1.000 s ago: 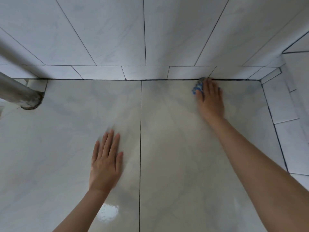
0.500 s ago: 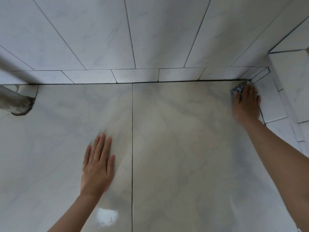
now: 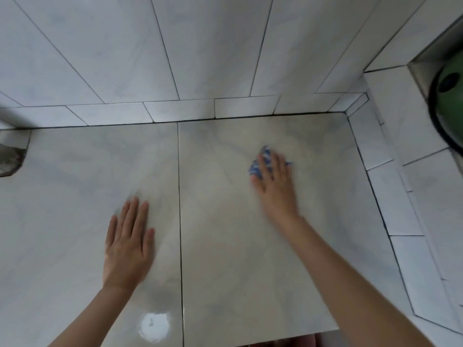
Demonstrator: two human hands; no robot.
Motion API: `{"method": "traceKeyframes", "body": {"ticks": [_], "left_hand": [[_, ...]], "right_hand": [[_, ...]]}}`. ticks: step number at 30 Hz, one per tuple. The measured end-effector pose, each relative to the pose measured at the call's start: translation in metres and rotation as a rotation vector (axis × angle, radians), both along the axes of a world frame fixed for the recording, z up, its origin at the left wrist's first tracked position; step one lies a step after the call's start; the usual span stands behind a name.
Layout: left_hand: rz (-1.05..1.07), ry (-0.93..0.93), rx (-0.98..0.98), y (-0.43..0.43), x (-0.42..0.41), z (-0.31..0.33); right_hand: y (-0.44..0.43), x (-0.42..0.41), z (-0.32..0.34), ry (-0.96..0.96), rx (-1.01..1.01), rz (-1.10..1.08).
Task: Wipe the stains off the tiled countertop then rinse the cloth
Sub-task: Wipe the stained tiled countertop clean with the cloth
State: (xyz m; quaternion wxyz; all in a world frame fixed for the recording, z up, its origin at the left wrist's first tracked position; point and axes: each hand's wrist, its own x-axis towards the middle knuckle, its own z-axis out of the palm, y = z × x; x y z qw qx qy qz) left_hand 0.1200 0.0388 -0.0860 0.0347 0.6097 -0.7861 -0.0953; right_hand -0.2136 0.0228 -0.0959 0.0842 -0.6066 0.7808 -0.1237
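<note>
The tiled countertop (image 3: 225,246) is pale grey marble-look tile with dark grout lines. My right hand (image 3: 275,186) lies on the right-hand tile, fingers straight, pressing a blue and white cloth (image 3: 258,164) flat against the surface; only the cloth's edges show beyond the fingers. My left hand (image 3: 129,244) rests flat on the left tile, fingers straight and together, holding nothing. No stains are clearly visible; the picture is blurred around the right hand.
A white tiled wall (image 3: 175,58) rises behind the counter and a tiled side wall (image 3: 390,176) bounds it on the right. A green round object (image 3: 448,96) sits in a recess at the far right. A grey pipe end (image 3: 10,161) meets the counter at far left.
My right hand has slid the cloth from the back right corner toward me and to the left, onto the middle of the right tile. My left hand has stayed in place.
</note>
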Motion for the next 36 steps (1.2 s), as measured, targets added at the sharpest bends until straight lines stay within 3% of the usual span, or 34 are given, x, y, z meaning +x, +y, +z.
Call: {"method": "traceKeyframes", "body": {"ticks": [4, 8, 13, 17, 19, 22, 27, 31, 36], "left_hand": [[-0.006, -0.005, 0.009, -0.001, 0.000, -0.002], [-0.003, -0.015, 0.017, 0.000, -0.001, -0.003], [-0.003, -0.008, 0.049, 0.001, -0.002, -0.003], [0.055, 0.045, 0.078, 0.005, -0.013, -0.002], [0.092, 0.068, 0.106, 0.011, -0.022, -0.001], [0.064, 0.067, 0.118, 0.027, -0.031, -0.002], [0.033, 0.066, 0.139, 0.052, -0.039, -0.002], [0.013, 0.068, 0.151, 0.055, -0.038, -0.003], [-0.014, 0.068, 0.175, 0.062, -0.034, -0.001]], "right_hand": [[0.033, 0.072, 0.002, -0.015, 0.021, 0.158], [0.047, 0.056, 0.005, 0.050, 0.038, 0.188], [0.073, -0.046, 0.008, 0.060, 0.181, -0.128], [0.117, -0.115, 0.022, 0.133, 0.157, -0.307], [0.134, -0.125, 0.024, 0.072, 0.242, -0.364], [0.136, -0.097, 0.015, 0.000, 0.210, -0.491], [0.133, 0.017, 0.009, -0.039, 0.075, -0.188], [0.153, 0.109, 0.017, -0.069, 0.098, 0.057], [0.170, 0.064, 0.009, 0.019, 0.106, 0.068]]}}
